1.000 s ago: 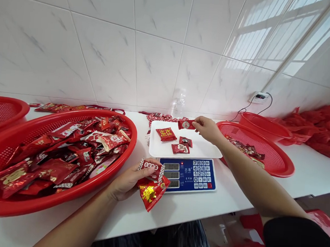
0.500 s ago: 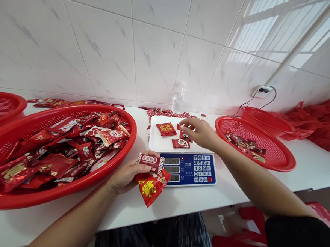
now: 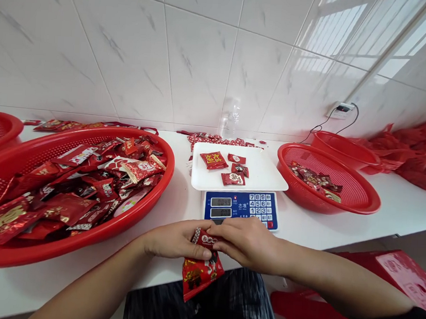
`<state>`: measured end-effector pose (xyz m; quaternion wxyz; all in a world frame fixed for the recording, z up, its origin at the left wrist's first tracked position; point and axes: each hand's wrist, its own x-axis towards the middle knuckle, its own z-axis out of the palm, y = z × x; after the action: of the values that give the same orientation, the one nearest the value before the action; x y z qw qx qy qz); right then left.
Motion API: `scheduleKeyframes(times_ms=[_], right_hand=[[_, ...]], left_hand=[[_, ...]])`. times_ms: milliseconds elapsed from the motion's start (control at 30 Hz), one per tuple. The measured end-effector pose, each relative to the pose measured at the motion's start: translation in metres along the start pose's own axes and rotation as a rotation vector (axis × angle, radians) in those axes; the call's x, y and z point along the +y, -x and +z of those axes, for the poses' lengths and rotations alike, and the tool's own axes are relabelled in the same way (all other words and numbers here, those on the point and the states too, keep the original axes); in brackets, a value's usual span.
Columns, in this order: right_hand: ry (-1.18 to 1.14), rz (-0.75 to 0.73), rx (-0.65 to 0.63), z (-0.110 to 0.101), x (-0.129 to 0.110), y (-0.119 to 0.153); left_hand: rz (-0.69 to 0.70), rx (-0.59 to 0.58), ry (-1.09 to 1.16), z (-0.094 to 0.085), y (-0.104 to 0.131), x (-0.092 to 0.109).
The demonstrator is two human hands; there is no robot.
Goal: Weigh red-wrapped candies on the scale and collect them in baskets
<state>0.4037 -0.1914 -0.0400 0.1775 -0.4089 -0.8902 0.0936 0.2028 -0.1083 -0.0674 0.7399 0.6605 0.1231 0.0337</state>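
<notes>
Gripping a red gold-printed packet (image 3: 200, 278) and, overlapping its upper end, a small dotted-edge packet (image 3: 202, 237) in the left hand (image 3: 176, 239), with the thumb pressed down on top and the other fingers mostly hidden behind. Pinching the right end of the small dotted-edge packet between thumb and fingers of the right hand (image 3: 249, 243), close against the left. Working at the near edge of a white tabletop (image 3: 184, 182), just in front of a blue-panelled scale (image 3: 244, 206), and partly covering its lower left corner. Facing a white tray (image 3: 266, 170) on top of the scale, spread with a yellow-lettered packet (image 3: 213, 160) at left, a small red packet (image 3: 237, 158), a dark-marked packet (image 3: 240, 169) and a pale-labelled packet (image 3: 233, 179) nearest the front. Flanked at left by a large red basket (image 3: 168, 176) heaped with wrapped packets (image 3: 74, 208), and at right by a second red basket (image 3: 372, 202) with a smaller pile inside. Backed by a tiled wall (image 3: 198, 56) and, farther right, by a heap of red bags (image 3: 423, 154).
</notes>
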Motion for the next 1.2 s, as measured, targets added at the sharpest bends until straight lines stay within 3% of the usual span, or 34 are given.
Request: scheduleKeyframes(times_ms=[167,300,400,533,633,833,967,1100,1200], right_hand=[[0.043,-0.015,0.105,-0.013,0.006,-0.001],[0.072,0.151,0.304,-0.038,0.029,-0.012],[0.101,0.231,0.382,-0.049,0.049,-0.025],[0.065,0.307,0.332,-0.047,0.066,-0.043],[0.215,0.338,0.286,-0.042,0.069,-0.051],[0.286,0.038,0.182,-0.036,0.073,-0.051],[0.261,0.017,0.09,-0.033,0.083,-0.056],[0.236,0.041,0.103,-0.036,0.09,-0.063],[0.23,0.053,0.189,-0.04,0.085,-0.057]], left_hand=[[0.015,0.038,-0.034,-0.005,0.005,0.003],[-0.003,0.093,0.017,-0.009,0.009,0.006],[-0.041,0.064,0.004,-0.01,0.01,0.006],[-0.05,0.035,-0.022,-0.012,0.01,0.004],[-0.036,0.056,-0.037,-0.013,0.01,0.003],[-0.033,0.047,-0.076,-0.014,0.011,0.004],[-0.047,0.019,-0.081,-0.015,0.01,0.004],[-0.043,0.032,-0.069,-0.016,0.01,0.003],[-0.039,0.054,-0.049,-0.016,0.011,0.004]])
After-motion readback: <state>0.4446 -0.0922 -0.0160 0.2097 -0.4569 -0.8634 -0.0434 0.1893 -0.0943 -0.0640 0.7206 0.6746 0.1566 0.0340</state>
